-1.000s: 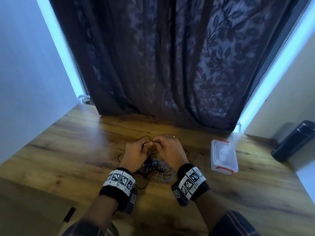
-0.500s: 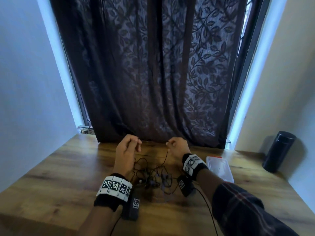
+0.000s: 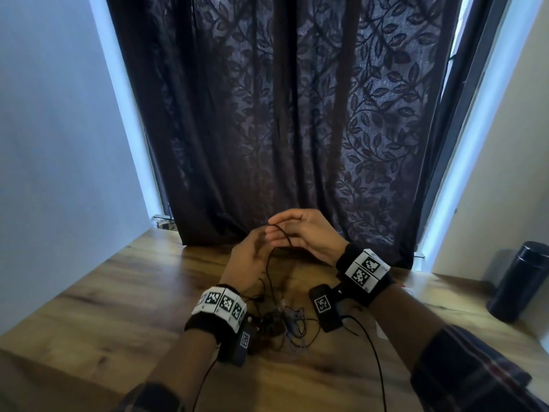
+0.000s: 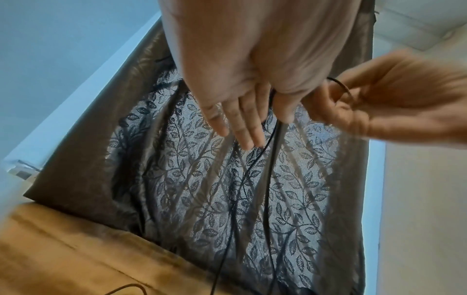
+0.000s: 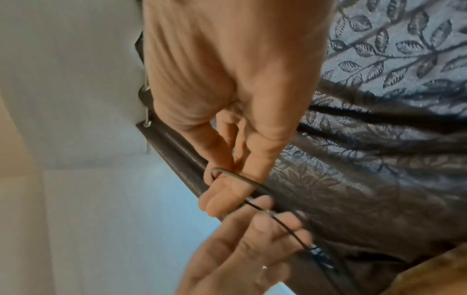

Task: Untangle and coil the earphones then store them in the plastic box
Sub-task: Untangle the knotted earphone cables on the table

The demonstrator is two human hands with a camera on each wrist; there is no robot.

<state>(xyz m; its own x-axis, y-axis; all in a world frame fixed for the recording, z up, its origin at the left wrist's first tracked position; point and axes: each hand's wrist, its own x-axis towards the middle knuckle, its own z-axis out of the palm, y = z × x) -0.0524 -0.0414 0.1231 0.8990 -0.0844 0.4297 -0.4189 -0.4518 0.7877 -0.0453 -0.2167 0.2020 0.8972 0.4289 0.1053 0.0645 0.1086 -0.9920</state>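
Overhead, the head view showed both hands raised above the wooden surface [image 3: 124,295], close together before the dark curtain [image 3: 297,114]. The right hand [image 3: 309,233] had its fingers nearly straight and slightly spread, and a black cord [image 3: 280,233] was looped over one fingertip. The left hand [image 3: 249,263] sat just below it, its grip hidden from this side. The cord fell from the hands to the tangled earphones [image 3: 282,321] lying on the surface between the wrists. A dark cylinder [image 3: 518,281] stood well apart at the right. The box was mostly hidden behind the right arm.

From the left wrist, the left hand [image 4: 252,69] had its fingers [image 4: 242,123] pointing down, fairly straight and close together; the cord [image 4: 270,127] ran out between thumb and fingers, so it seemed lightly pinched there. The right hand [image 4: 394,105] was just beside it with the loop at its fingers.

From the right wrist, the right hand [image 5: 227,89] carried the cord [image 5: 235,175] hooked round its extended fingers [image 5: 222,195], with the thumb laid beside them. The left hand [image 5: 242,251], blurred, touched the same cord below.
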